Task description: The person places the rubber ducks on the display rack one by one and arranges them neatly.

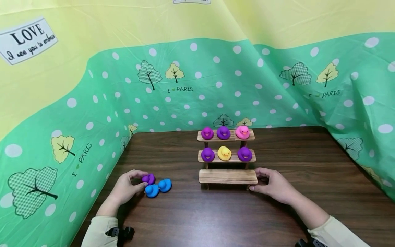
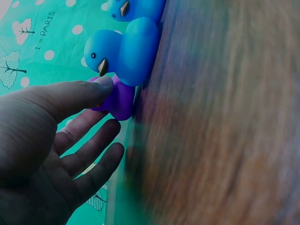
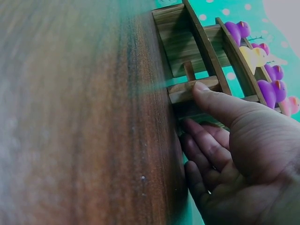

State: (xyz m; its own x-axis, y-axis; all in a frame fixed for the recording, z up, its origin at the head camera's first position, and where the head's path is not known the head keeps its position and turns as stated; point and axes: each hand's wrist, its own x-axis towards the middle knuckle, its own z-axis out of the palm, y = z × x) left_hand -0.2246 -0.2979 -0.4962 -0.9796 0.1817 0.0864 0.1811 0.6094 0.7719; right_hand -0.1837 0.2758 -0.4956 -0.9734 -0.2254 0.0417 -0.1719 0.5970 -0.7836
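Observation:
My left hand pinches a purple rubber duck low over the table, thumb on one side and index finger on the other. Right in front of that duck stand two blue rubber ducks, close together; in the left wrist view the nearer blue duck partly hides the purple duck. A three-tier wooden display stand is at the table's middle. My right hand grips the right end of its lowest step, thumb on the front leg and fingers behind. That step bears nothing.
Purple, yellow and purple ducks sit on the middle step. Above them, the top step holds two purple ducks and a pink duck. A green and yellow printed cloth hangs around the dark wooden table at the back and sides.

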